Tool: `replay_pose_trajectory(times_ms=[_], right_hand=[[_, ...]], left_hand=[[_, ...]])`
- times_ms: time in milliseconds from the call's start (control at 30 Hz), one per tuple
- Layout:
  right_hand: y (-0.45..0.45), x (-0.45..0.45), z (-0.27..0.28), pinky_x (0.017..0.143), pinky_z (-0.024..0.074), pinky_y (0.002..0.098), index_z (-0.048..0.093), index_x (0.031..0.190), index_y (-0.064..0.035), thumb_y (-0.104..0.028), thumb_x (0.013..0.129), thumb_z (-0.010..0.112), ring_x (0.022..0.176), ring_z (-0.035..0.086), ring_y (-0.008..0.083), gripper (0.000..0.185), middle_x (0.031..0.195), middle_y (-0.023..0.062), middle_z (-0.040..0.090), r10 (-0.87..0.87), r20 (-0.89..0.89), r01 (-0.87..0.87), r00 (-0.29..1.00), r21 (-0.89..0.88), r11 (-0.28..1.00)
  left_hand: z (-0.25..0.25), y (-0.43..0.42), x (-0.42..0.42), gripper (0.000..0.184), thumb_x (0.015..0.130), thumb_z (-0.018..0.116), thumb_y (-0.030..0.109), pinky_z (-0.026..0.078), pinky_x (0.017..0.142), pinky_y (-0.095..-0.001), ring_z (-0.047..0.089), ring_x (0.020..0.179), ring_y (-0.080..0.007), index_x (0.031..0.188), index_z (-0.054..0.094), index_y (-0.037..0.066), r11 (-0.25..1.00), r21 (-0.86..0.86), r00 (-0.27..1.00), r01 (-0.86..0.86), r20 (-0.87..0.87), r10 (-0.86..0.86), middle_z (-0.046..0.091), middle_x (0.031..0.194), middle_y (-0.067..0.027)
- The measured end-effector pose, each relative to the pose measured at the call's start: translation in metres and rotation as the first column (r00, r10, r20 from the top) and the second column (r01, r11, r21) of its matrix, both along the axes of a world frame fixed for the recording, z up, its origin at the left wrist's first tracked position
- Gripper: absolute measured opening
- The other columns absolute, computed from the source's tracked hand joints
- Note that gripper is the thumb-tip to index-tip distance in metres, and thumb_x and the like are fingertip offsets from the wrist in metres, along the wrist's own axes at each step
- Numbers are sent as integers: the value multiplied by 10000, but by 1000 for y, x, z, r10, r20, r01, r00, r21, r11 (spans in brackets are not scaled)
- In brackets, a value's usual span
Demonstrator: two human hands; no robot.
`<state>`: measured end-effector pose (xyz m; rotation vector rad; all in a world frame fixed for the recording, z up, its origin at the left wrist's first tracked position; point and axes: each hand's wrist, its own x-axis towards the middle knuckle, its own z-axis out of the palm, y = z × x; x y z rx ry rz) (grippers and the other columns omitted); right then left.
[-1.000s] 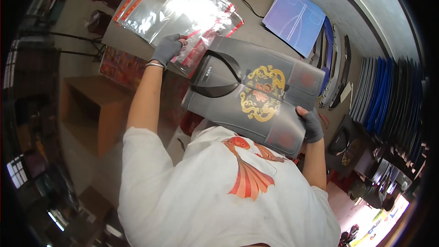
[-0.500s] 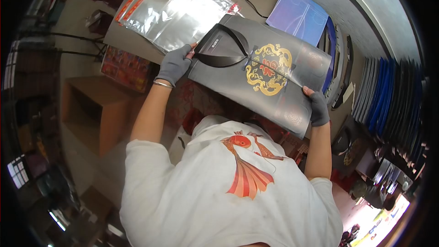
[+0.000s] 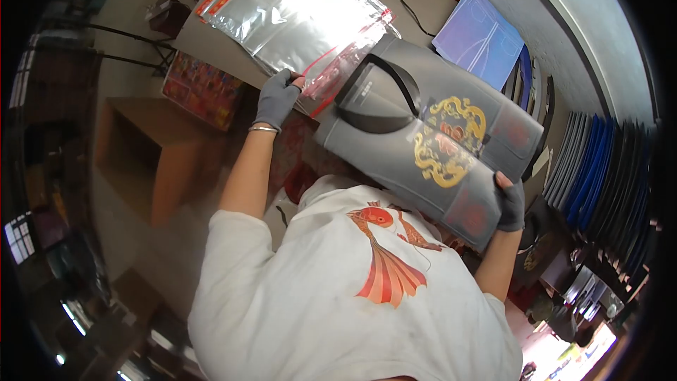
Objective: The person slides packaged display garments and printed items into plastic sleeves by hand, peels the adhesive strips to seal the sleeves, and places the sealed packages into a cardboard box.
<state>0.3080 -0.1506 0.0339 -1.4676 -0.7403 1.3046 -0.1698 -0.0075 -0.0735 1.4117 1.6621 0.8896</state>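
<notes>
A dark grey paper gift bag (image 3: 395,148) with a gold dragon emblem, red lettering and a black ribbon handle (image 3: 377,125) lies flat and tilted in front of my chest. My right hand (image 3: 510,206), in a grey fingerless glove, grips its lower right edge, thumb on top. To the left, my gloved left hand (image 3: 278,99) has its fingertips pinched at the near edge of a clear plastic bag (image 3: 338,74) with a pink-red border. That bag lies on a stack of shiny plastic bags (image 3: 282,17); its near corner reaches beside the gift bag.
On the table (image 3: 215,46), a blue-purple printed sheet (image 3: 479,35) lies beyond the gift bag, near a black cable (image 3: 405,7). Grey, blue and black folded bags (image 3: 592,169) stand in a row at right. An open cardboard box (image 3: 151,148) stands below left.
My left hand has let go of the gift bag and now pinches the plastic bag, whose near corner has come toward me. The right hand has shifted the gift bag right and nearer.
</notes>
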Motion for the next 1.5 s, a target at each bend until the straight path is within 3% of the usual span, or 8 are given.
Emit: replay_pose_trajectory(times_ms=[267,400,467,600,700,900,1000,1500], right_hand=[[11,-5,9,771,491,269,503,1194,44,-86,755,575,848,605,144,464,1014,78,612,245,-170,-286,955,-287,914],[18,-15,-11,753,505,284,529,1150,56,-86,775,574,813,619,162,403,1000,88,619,164,-237,-219,958,-227,949],[29,-10,-26,736,512,289,552,1118,59,-91,789,575,800,623,167,362,981,89,625,158,-223,-202,962,-192,960],[33,-12,-38,703,507,282,635,966,33,-126,840,573,759,624,161,212,881,63,649,10,-227,-77,974,-288,955],[28,-16,-49,681,506,281,638,944,31,-142,850,573,740,627,166,207,862,61,652,-47,-213,-19,976,-299,954],[10,-51,-48,779,528,333,504,1211,8,-78,847,558,892,626,211,378,1083,109,602,-83,-353,22,932,-173,985],[4,-56,-55,767,531,336,503,1216,6,-73,848,557,907,623,215,381,1108,110,595,-90,-349,43,933,-142,989],[-8,-80,-69,847,491,323,497,1229,-7,-69,860,574,983,589,183,382,1146,79,588,-106,-244,84,964,-100,991]], left_hand=[[1,9,6,195,819,631,161,469,625,-294,605,669,-154,886,608,-20,998,-38,998,48,-42,-49,644,740,-118],[15,-3,6,201,796,635,210,476,663,-378,628,746,-310,897,629,36,969,165,950,184,-281,-132,641,801,-177],[17,-7,8,154,820,626,136,469,655,-306,620,692,-229,915,648,16,988,30,962,153,-233,-142,641,765,-151],[33,-20,9,152,818,621,115,465,664,-317,617,716,-254,937,658,29,986,43,958,162,-246,-147,621,775,-155],[27,-23,1,130,816,614,111,469,652,-346,597,719,-282,922,654,47,958,234,949,166,-301,-91,589,797,-141],[28,-29,-3,98,817,619,111,473,652,-351,593,738,-296,861,623,23,967,254,966,35,-257,32,591,808,-142],[28,-31,-4,101,816,623,118,479,658,-360,590,733,-315,878,625,37,908,407,941,101,-335,46,587,821,-130],[57,-39,24,103,792,650,109,482,626,-361,585,722,-289,883,642,61,860,390,812,329,-582,-46,577,780,-102]])
